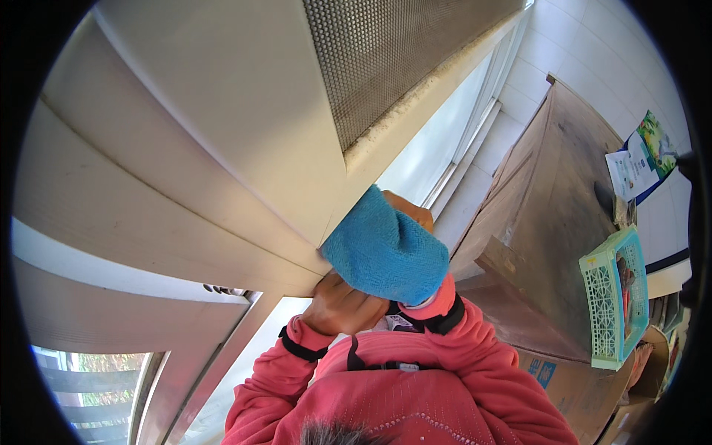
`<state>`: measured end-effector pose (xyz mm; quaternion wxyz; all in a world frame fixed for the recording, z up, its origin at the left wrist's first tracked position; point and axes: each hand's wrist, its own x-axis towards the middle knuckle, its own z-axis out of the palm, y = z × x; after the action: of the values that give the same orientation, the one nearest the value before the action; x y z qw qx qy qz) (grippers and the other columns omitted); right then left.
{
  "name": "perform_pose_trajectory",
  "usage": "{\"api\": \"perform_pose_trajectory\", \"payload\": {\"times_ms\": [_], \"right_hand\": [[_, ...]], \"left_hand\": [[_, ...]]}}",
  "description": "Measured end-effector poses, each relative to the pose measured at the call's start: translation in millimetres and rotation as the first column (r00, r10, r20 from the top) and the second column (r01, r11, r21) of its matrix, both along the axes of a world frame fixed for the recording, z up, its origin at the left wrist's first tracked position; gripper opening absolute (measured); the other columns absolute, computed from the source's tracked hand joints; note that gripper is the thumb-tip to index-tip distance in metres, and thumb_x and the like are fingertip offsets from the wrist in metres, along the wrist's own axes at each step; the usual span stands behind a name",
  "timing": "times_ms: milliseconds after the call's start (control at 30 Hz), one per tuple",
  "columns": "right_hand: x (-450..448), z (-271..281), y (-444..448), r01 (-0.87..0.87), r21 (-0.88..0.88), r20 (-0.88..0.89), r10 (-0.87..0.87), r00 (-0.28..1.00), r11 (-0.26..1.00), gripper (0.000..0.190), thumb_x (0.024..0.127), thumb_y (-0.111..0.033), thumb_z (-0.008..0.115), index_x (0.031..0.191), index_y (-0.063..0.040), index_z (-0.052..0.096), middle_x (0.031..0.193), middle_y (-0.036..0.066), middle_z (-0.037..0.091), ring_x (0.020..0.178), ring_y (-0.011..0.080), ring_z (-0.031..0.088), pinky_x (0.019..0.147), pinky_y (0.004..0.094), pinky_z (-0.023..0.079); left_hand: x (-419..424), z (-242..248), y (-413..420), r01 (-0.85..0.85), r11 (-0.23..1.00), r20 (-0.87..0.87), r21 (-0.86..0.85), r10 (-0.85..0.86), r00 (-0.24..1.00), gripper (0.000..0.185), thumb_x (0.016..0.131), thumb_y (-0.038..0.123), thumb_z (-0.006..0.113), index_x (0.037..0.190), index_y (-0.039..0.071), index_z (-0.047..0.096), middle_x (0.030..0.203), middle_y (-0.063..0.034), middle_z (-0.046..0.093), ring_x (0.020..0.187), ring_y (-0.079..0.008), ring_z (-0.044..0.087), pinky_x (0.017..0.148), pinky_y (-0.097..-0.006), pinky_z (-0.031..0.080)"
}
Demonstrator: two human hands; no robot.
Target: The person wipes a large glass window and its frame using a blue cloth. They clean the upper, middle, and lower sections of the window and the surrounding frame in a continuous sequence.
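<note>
A blue terry cloth (386, 250) is draped over my right hand (410, 209), which presses at the corner of a cream-coloured cabinet or door panel (239, 111). Only some knuckles show behind the cloth; the fingertips are hidden. My left hand (347, 305) is just below and left of the cloth, with its fingers bent against the lower edge of the panel. Whether it grips that edge cannot be seen. A dusty perforated mesh (389, 61) is set in the panel above my hands, and grime lies along its cream frame (411, 100).
On the right stand a large brown board-like box (562, 183) and a cardboard box (578, 389). A green plastic basket (601, 311) holding small items and a printed packet (631, 167) are beyond. A window with slats (92, 384) is at lower left; white tiles (556, 33) are at upper right.
</note>
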<state>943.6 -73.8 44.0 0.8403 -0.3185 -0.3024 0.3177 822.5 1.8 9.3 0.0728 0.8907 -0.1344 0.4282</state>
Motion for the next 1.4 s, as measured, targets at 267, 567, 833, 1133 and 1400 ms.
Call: {"api": "perform_pose_trajectory", "payload": {"times_ms": [267, 567, 833, 1133, 1400], "right_hand": [[5.0, -42.1, 12.5, 0.593, 0.021, 0.884, -0.292, 0.365, 0.805, 0.024, 0.078, -0.017, 0.071, 0.095, -0.001, 0.065, 0.078, 0.009, 0.066, 0.065, 0.0182, 0.062, 0.061, 0.0281, 0.051], [7.4, -77.1, 32.4, 0.460, 0.074, 0.941, -0.214, 0.261, 0.885, 0.022, 0.074, -0.024, 0.063, 0.087, -0.007, 0.065, 0.081, 0.013, 0.062, 0.067, 0.0321, 0.056, 0.055, 0.0377, 0.046], [5.0, -191.5, 43.5, 0.352, -0.387, 0.736, 0.056, 0.675, 0.852, 0.015, 0.075, -0.024, 0.066, 0.079, -0.010, 0.060, 0.088, 0.012, 0.063, 0.077, 0.0330, 0.063, 0.060, 0.0398, 0.052], [12.8, -286.3, 23.6, 0.542, -0.623, 0.678, 0.043, 0.734, 0.563, 0.016, 0.084, -0.030, 0.063, 0.087, -0.016, 0.070, 0.094, 0.011, 0.062, 0.091, 0.0316, 0.060, 0.077, 0.0374, 0.048], [35.5, -253.0, 32.7, 0.466, -0.620, 0.336, -0.323, 0.884, 0.631, 0.024, 0.085, -0.030, 0.064, 0.091, -0.007, 0.065, 0.090, 0.015, 0.061, 0.081, 0.0336, 0.063, 0.071, 0.0392, 0.049]], "left_hand": [[-3.1, -2.3, 1.4, 0.020, 1.000, -0.004, 0.000, -0.020, 1.000, 0.022, 0.070, 0.003, 0.070, 0.092, -0.002, 0.066, 0.068, -0.0078, 0.061, 0.057, -0.0217, 0.057, 0.050, -0.0320, 0.043], [1.0, 10.0, -4.4, -0.005, 0.998, -0.122, -0.059, -0.002, 0.992, 0.019, 0.076, 0.000, 0.064, 0.093, -0.006, 0.065, 0.068, -0.0110, 0.061, 0.055, -0.0242, 0.057, 0.050, -0.0332, 0.043], [22.3, 19.3, -7.5, -0.119, 0.992, -0.219, 0.045, 0.126, 0.967, 0.016, 0.084, 0.000, 0.057, 0.098, -0.005, 0.061, 0.075, -0.0115, 0.067, 0.061, -0.0243, 0.062, 0.052, -0.0328, 0.047], [30.2, 15.8, -8.8, -0.214, 0.954, -0.291, 0.212, 0.270, 0.918, 0.013, 0.085, 0.002, 0.054, 0.087, -0.006, 0.064, 0.073, -0.0114, 0.067, 0.060, -0.0227, 0.062, 0.051, -0.0310, 0.045], [32.9, 14.0, -12.0, -0.274, 0.930, -0.277, 0.245, 0.338, 0.899, 0.017, 0.087, 0.005, 0.052, 0.084, -0.005, 0.065, 0.069, -0.0103, 0.066, 0.060, -0.0212, 0.062, 0.053, -0.0313, 0.046]]}}
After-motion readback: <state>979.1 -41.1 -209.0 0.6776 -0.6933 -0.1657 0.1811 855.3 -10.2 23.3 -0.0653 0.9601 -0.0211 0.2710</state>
